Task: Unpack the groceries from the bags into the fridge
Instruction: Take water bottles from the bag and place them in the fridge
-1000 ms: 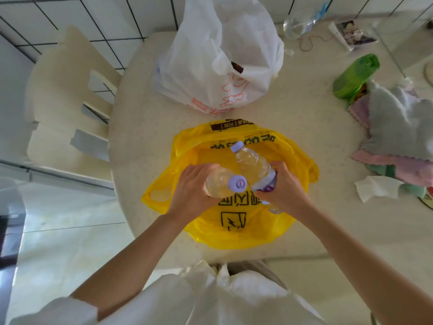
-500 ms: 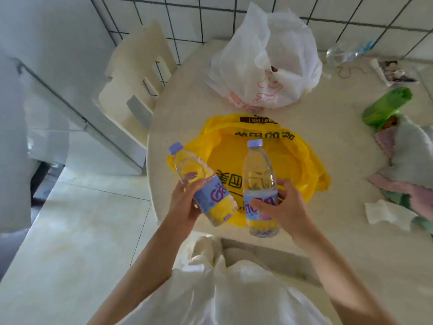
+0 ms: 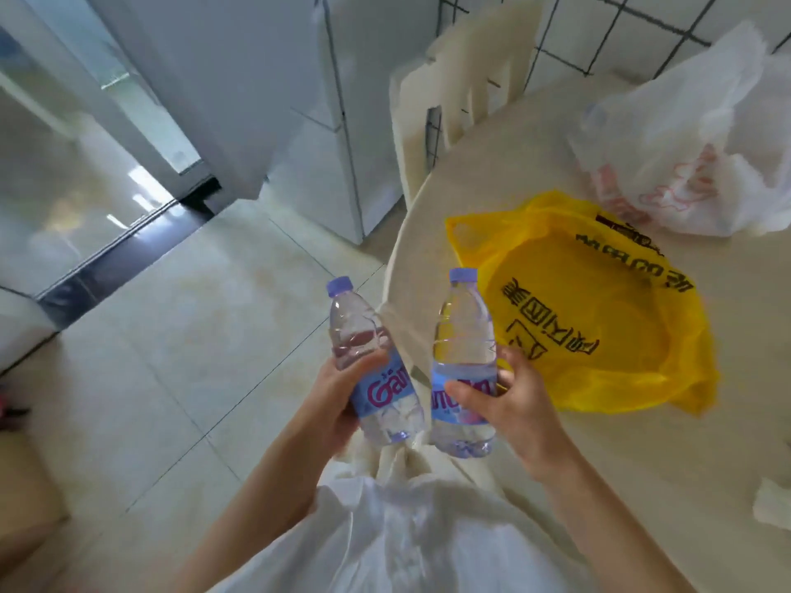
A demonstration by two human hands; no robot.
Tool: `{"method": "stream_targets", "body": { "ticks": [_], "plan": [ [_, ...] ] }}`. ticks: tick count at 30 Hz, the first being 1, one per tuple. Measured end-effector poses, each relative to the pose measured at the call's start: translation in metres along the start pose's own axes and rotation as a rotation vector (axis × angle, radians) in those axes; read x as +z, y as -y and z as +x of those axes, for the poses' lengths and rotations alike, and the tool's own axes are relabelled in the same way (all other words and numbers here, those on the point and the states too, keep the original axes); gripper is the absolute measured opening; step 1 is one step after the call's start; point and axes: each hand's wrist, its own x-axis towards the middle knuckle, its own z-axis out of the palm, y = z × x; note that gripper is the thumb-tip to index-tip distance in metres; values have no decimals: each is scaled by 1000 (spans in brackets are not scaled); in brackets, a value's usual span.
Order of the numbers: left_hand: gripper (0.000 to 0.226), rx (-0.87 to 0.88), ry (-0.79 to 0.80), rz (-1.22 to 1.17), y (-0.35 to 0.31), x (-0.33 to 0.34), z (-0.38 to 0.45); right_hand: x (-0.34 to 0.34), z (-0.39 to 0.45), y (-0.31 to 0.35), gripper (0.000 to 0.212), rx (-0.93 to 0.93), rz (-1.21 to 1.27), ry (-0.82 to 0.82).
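Note:
My left hand (image 3: 338,398) grips a clear water bottle (image 3: 368,357) with a purple cap and a blue label, held over the floor left of the table. In my right hand (image 3: 509,404) is a second water bottle (image 3: 462,336) of the same kind, upright at the table's edge. A flattened yellow bag (image 3: 599,310) with black print lies on the round table (image 3: 749,421) right of the bottles. Behind it stands a full white bag (image 3: 685,130) with red print. A white fridge (image 3: 299,100) stands shut at the upper middle, beyond the floor.
A cream plastic chair (image 3: 453,92) stands between the fridge and the table. A crumpled white tissue (image 3: 770,502) lies at the table's right edge. A glass sliding door (image 3: 77,164) fills the upper left. Pale floor tiles (image 3: 171,336) stretch from me to the fridge.
Both bottles came up out of the yellow bag and moved left off the table. My view has swung left, so the fridge and glass door now show.

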Motion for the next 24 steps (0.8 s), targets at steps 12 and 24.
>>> {"method": "stream_targets", "body": {
  "ticks": [12, 24],
  "plan": [
    [66, 85, -387, -298, -18, -180, -93, 203, -7, 16, 54, 88, -156, 429],
    [87, 145, -572, -425, -59, -347, -169, 410, -14, 21, 41, 74, -305, 631]
  ]
}}
